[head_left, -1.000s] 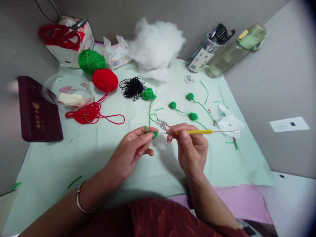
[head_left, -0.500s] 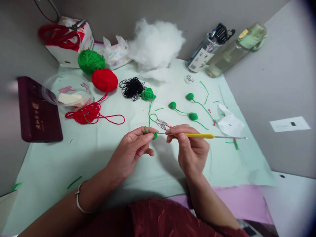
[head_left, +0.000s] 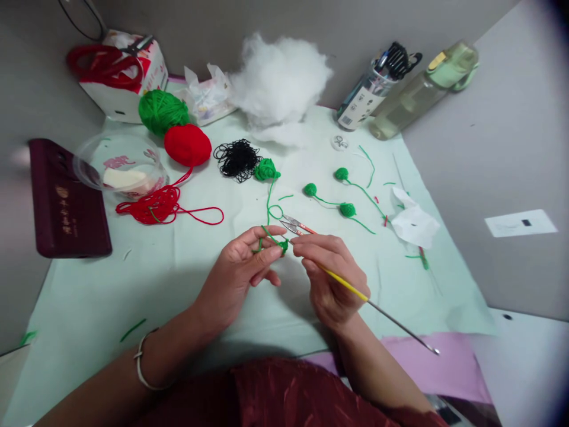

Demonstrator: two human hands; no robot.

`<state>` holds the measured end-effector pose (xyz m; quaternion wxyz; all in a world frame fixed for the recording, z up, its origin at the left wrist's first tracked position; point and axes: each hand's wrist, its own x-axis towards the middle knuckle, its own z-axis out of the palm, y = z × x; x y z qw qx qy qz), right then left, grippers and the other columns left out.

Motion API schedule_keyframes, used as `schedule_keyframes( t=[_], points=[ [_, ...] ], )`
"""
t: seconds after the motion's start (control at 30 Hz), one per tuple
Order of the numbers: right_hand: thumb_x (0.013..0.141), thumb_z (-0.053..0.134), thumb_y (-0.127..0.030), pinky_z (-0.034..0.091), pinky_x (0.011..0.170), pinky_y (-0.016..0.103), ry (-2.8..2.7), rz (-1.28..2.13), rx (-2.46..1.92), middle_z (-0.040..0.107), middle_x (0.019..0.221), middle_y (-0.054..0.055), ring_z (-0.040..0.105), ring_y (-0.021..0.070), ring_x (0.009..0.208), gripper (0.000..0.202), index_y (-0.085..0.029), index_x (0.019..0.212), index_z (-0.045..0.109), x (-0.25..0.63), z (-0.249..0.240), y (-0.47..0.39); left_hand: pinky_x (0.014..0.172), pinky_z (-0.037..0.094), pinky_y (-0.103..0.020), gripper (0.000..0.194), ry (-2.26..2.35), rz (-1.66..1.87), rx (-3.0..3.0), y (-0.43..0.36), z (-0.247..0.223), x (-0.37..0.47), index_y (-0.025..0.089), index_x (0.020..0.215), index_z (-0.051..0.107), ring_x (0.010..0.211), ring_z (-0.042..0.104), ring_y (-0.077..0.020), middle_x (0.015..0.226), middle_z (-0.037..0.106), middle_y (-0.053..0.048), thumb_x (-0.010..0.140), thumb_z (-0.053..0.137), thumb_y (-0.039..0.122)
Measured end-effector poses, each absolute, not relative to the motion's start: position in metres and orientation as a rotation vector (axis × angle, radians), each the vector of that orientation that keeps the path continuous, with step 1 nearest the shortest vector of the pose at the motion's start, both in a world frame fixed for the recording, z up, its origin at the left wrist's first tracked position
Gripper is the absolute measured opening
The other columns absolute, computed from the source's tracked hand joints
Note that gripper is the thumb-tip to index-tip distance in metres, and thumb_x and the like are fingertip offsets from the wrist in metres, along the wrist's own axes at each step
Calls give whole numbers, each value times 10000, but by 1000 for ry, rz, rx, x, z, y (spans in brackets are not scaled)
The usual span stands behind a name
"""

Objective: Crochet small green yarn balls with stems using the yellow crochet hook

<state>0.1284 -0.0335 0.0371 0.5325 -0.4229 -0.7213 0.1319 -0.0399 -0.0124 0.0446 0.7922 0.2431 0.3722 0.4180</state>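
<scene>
Green crochet piece [head_left: 284,246] pinched at thumb tip of my left hand [head_left: 240,267], yarn [head_left: 267,232] over forefinger. My right hand [head_left: 335,284] pinches yellow-handled hook [head_left: 344,284], slim end at piece. Snips [head_left: 293,226] just beyond.

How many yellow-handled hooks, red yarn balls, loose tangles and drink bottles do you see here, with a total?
Hooks: 1, the yellow hook in the right hand
Red balls: 1, the red ball
Tangles: 2, the red tangle and black tangle
Bottles: 1, the green bottle
Total: 5
</scene>
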Motion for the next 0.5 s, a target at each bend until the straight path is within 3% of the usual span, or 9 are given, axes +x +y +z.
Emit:
schedule_keyframes(
  t=[0.13,0.3,0.43,0.5],
  points=[
    [1046,621,-213,638,904,431,-1573,602,-1014,826,1045,65,770,226,991,212,-279,1130,804,127,38,-31,531,497,-190,547,837,879,539,-13,47,-39,213,1327,695,476,384,-1,875,645,57,816,886,263],
    [1028,672,-369,630,709,333,-1201,1114,-978,835,1018,46,736,178,797,165,-286,1034,815,127,36,-25,514,460,-188,796,830,813,543,-13,47,-41,222,1529,558,544,484,-46,895,681,22,807,887,277],
    [987,729,-413,610,643,267,-956,1346,-903,819,876,20,717,144,686,168,-272,931,802,129,39,-20,532,477,-204,627,814,810,563,-10,45,-45,211,1467,644,465,302,-39,666,584,81,882,826,343],
    [971,749,-429,594,607,238,-893,1405,-877,805,831,6,697,124,631,173,-274,912,797,131,40,-18,557,501,-211,535,801,833,589,-9,44,-47,205,1433,678,475,324,-66,542,478,100,931,771,367]
  ],
)
